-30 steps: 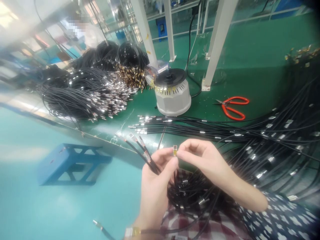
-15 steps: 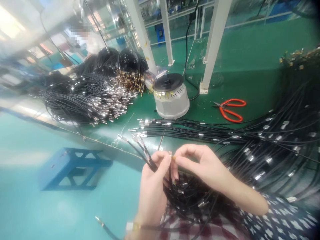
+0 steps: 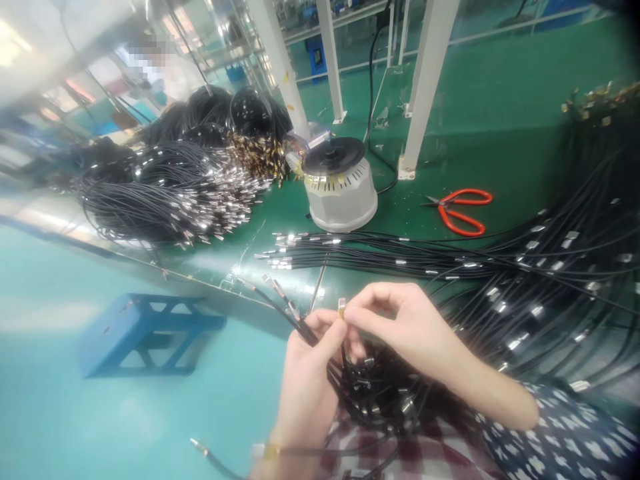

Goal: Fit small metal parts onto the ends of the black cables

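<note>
Gripping a fan of thin black cables with metal tips in the crook of the thumb, your left hand also closes its thumb and forefinger on a small silver connector with a yellow patch. The connector stands up between your two hands, in front of the table's near edge. Your right hand has its thumb and forefinger pinched together on the connector's edge; the contact is too small to make out finely.

Beneath your hands, a loose tangle of black cables covers part of a red-and-white checked cloth. Your right arm wears a dark sleeve with a white pattern. Near your left wrist, a single black cable with a silver tip points up and leftward.

Beyond your fingers, a straight bundle of black cables with silver ends lies across the glossy green tabletop, joining a spread of black cables on your right. Behind the bundle sits a pale, round machine with a black disc on top, and red-handled snips lie to its right. Farther left rises a big heap of coiled black cables. A blue plastic stool stands on the pale turquoise floor.
</note>
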`<action>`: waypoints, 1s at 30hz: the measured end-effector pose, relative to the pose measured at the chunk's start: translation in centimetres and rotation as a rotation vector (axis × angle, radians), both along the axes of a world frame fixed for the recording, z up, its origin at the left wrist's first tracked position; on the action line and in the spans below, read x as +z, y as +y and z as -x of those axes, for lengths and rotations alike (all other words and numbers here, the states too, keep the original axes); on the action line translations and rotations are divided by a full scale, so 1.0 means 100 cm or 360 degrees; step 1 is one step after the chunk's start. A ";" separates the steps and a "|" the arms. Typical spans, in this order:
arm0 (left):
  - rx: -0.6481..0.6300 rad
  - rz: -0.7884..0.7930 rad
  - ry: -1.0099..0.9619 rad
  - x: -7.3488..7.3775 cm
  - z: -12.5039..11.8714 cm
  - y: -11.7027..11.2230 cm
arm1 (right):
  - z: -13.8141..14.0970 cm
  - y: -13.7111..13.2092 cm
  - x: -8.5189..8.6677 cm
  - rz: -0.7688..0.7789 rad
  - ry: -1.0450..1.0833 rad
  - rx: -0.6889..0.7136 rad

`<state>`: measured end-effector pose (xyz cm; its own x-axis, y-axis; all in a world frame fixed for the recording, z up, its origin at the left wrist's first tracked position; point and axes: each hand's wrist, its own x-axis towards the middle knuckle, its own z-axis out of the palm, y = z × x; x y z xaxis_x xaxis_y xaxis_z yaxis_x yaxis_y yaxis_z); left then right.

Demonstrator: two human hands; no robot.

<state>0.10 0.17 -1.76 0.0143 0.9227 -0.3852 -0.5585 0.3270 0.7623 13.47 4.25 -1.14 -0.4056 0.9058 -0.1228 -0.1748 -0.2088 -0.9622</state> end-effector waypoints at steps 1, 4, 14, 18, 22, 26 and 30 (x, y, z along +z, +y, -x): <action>0.0004 -0.0014 -0.0006 -0.001 0.000 0.000 | 0.000 0.000 0.000 0.0007 0.0015 0.0007; 0.0005 -0.0046 0.0002 -0.003 -0.001 -0.001 | 0.000 0.002 0.000 0.0034 0.0052 0.0021; -0.0026 -0.0122 0.0225 -0.001 0.001 0.001 | 0.006 -0.004 -0.005 0.0047 0.0219 -0.0082; -0.0037 -0.0123 0.0165 0.001 0.003 0.000 | 0.004 -0.005 -0.003 -0.0047 0.0019 -0.0137; -0.0116 -0.0142 0.0075 0.001 0.003 -0.001 | 0.003 0.003 -0.004 0.0142 0.0177 0.0063; -0.0202 -0.0091 -0.0142 -0.002 0.003 0.000 | 0.001 0.012 -0.004 0.0226 0.0405 0.0274; -0.0236 -0.0013 -0.0271 -0.003 0.005 0.003 | -0.002 0.015 -0.005 0.0138 0.0235 0.0180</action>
<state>-0.43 0.46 -2.08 0.2145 0.9087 -0.3583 -0.6256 0.4095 0.6640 13.64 5.78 -1.60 -0.5235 0.8420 -0.1303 -0.2834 -0.3163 -0.9054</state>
